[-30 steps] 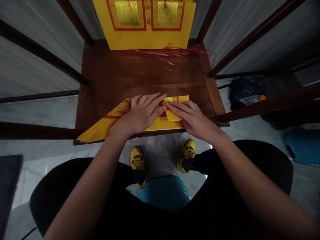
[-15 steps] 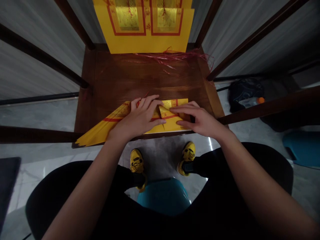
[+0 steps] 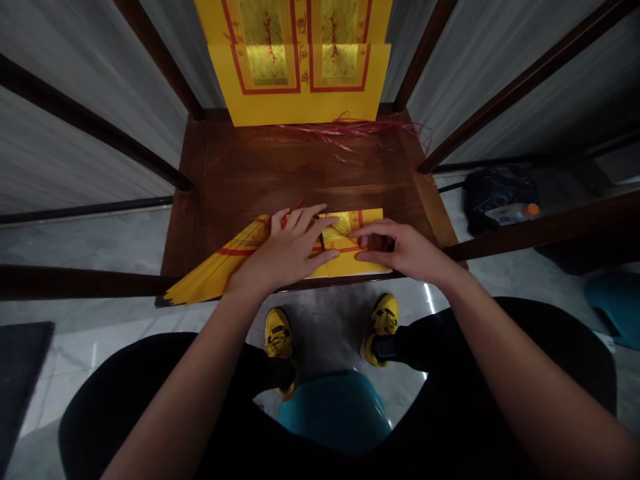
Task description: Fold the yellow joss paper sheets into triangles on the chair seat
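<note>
A stack of yellow joss paper (image 3: 205, 272) with red borders and gold foil lies along the front edge of the wooden seat. Its left part fans out in slanted folded layers. Spread flat over the middle of the stack, my left hand (image 3: 285, 250) presses down with its fingers apart. My right hand (image 3: 400, 250) is at the right part, its fingers bent and its thumb below them, on a folded flap of the top sheet (image 3: 345, 243). Some of its fingertips are hidden behind the hand.
More yellow joss paper (image 3: 310, 107) leans at the back of the wooden seat (image 3: 300, 167). Red plastic strings (image 3: 345, 133) lie before it. Dark wooden bars flank the seat. On the floor at right are a dark bag (image 3: 493, 190), a bottle (image 3: 515, 213) and a blue stool (image 3: 615, 307).
The whole view has shifted slightly, so the seat appears lower and further right. My right hand's fingers have curled in a little at the flap. My left hand stays pressed on the paper.
</note>
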The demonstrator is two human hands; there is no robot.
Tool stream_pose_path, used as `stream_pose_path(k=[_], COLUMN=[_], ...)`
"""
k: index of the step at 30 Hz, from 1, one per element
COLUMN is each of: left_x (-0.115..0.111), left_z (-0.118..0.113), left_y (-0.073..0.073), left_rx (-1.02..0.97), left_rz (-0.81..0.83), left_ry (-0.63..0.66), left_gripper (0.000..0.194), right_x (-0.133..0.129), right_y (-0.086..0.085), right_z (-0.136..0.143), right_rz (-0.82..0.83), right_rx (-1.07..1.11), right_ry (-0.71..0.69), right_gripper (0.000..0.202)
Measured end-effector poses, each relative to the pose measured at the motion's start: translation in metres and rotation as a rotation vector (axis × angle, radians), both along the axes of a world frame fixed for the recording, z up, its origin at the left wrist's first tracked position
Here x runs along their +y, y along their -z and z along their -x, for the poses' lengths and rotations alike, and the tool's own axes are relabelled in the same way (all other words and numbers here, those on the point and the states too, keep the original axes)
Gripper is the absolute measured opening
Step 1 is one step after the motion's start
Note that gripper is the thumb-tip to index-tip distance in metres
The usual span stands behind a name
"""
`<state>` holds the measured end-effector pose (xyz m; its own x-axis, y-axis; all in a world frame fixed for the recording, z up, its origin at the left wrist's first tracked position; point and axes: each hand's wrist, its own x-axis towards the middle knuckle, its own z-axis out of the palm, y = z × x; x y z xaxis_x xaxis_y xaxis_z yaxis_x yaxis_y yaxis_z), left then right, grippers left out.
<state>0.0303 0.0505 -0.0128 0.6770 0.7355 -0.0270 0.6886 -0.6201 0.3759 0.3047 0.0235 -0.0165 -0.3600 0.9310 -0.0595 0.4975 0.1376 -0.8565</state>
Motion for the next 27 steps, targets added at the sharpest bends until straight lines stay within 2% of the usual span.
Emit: stream_pose_path(k=[5,9,17,22,27], left_x=[0.0,0.0,-0.001,-0.001,-0.001], left_z=[0.0,0.0,-0.001,0.001,0.001], left_y=[0.001,0.002,-0.001,0.005,0.006], left_rx=[0.018,0.025,0.041,0.031,0.025], left_rz=[-0.004,-0.01,0.001,-0.039,-0.037], left_ry=[-0.006,-0.003,-0.015,-0.013,-0.017], left_gripper=[0.061,0.062,0.062,0.063,0.062], right_x=[-0.001,-0.001,0.002,0.002,0.003], right_y=[0.008,0.006,-0.001,0.002,0.004], right_z=[0.003,0.004,-0.009,-0.008,-0.004], right_rz=[-0.037,-0.07,0.073,-0.018,-0.022], right_rx=[-0.025,-0.046,0.016,-0.034,-0.031], right_ry=[0.014,0.007,-0.03,-0.055,-0.063], right_gripper=[0.038,0.034,0.038,0.03,0.027])
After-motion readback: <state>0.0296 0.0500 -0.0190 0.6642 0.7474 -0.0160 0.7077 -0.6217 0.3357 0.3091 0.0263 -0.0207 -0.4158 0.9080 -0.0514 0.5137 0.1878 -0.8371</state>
